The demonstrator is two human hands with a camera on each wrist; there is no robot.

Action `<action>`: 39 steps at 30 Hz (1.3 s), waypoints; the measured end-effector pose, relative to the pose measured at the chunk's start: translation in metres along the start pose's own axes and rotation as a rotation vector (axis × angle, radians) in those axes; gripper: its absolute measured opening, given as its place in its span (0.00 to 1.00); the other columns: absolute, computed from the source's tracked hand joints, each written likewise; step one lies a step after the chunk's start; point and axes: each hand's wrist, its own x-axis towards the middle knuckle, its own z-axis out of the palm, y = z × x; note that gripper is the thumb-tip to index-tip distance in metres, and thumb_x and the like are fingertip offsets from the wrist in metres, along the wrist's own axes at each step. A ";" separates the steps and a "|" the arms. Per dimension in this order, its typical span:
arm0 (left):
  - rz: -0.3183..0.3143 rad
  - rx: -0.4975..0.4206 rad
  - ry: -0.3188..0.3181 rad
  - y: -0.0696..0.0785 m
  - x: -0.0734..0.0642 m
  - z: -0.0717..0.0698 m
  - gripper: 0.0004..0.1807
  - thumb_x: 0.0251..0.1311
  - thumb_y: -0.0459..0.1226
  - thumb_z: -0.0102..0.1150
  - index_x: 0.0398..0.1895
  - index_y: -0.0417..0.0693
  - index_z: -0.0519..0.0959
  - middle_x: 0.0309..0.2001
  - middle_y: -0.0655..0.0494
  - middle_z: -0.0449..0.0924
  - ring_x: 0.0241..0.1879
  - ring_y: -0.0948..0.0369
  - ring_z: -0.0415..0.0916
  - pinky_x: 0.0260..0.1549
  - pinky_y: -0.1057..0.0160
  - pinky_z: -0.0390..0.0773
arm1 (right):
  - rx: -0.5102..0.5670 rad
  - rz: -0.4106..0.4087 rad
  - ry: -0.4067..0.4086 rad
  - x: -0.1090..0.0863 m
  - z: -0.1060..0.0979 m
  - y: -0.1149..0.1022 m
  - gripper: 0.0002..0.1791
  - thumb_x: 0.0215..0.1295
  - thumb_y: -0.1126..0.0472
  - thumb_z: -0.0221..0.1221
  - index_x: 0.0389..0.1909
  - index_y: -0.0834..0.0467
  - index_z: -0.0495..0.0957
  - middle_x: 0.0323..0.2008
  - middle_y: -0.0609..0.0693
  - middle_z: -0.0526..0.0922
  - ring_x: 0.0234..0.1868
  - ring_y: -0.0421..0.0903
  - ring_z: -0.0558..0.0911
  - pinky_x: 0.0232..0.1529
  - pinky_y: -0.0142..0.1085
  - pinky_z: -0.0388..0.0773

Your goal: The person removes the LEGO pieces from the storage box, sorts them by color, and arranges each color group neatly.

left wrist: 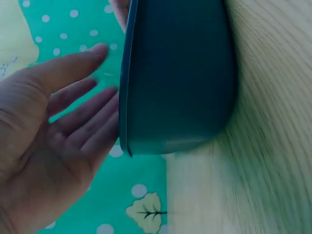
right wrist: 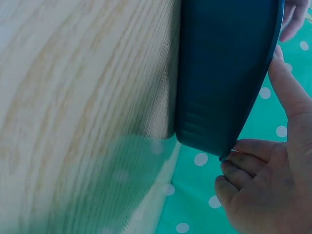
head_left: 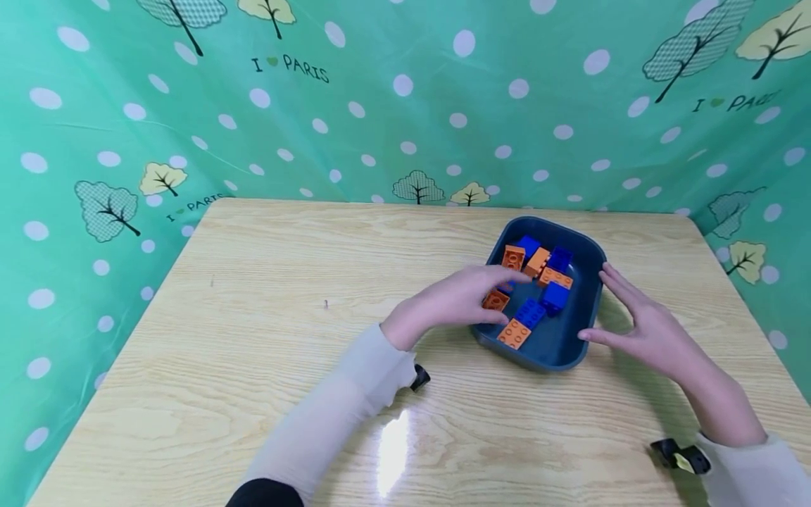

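A dark blue plastic bin (head_left: 566, 345) stands toward the table's right side, holding several toy building bricks, among them an orange brick (head_left: 514, 334) and a blue brick (head_left: 555, 297). My left hand (head_left: 457, 296) reaches over the bin's left rim, thumb and fingers spread above the bricks; some bricks are partly hidden beneath it. In the left wrist view that hand (left wrist: 53, 131) has nothing in its palm. On the opposite side my right hand (head_left: 655, 334) touches the rim with extended fingertips and thumb. The right wrist view shows this hand (right wrist: 265, 180) against the bin's outer wall (right wrist: 224, 73).
The light wood table (head_left: 253, 352) extends to the left and front of the bin. A green dotted cloth (head_left: 380, 127) with printed trees hangs behind the table and along its sides. Black straps (head_left: 681, 456) show at both wrists.
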 end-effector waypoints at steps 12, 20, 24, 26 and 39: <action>-0.122 0.149 -0.274 0.013 0.027 0.011 0.19 0.67 0.31 0.58 0.61 0.47 0.77 0.53 0.58 0.81 0.50 0.67 0.77 0.47 0.78 0.78 | 0.012 -0.005 -0.002 0.001 0.000 -0.001 0.60 0.57 0.45 0.71 0.80 0.55 0.42 0.81 0.56 0.41 0.74 0.75 0.53 0.57 0.76 0.60; -0.158 0.324 -0.294 0.021 0.031 0.021 0.21 0.68 0.33 0.58 0.63 0.53 0.75 0.53 0.61 0.77 0.48 0.67 0.70 0.50 0.75 0.76 | 0.021 0.000 -0.006 0.000 0.000 -0.001 0.60 0.57 0.45 0.71 0.80 0.55 0.43 0.81 0.56 0.40 0.74 0.75 0.52 0.57 0.77 0.59; -0.143 0.239 -0.315 0.018 0.035 0.029 0.20 0.67 0.33 0.60 0.60 0.53 0.74 0.51 0.62 0.77 0.47 0.69 0.73 0.49 0.77 0.75 | 0.025 -0.003 -0.005 0.000 0.001 0.000 0.60 0.57 0.45 0.71 0.80 0.55 0.43 0.81 0.56 0.40 0.74 0.75 0.51 0.58 0.77 0.59; -0.134 0.165 -0.318 0.016 0.038 0.032 0.19 0.65 0.33 0.62 0.58 0.53 0.73 0.49 0.62 0.77 0.46 0.70 0.75 0.47 0.78 0.75 | 0.026 -0.004 -0.004 0.000 0.001 0.000 0.60 0.57 0.45 0.71 0.80 0.55 0.43 0.81 0.56 0.40 0.74 0.75 0.51 0.58 0.77 0.59; -0.138 0.081 -0.295 0.014 0.044 0.041 0.18 0.62 0.37 0.66 0.51 0.54 0.70 0.45 0.63 0.77 0.42 0.70 0.74 0.42 0.79 0.73 | 0.041 -0.001 -0.010 0.001 0.001 0.002 0.59 0.57 0.46 0.71 0.80 0.53 0.42 0.81 0.54 0.40 0.74 0.75 0.51 0.57 0.77 0.59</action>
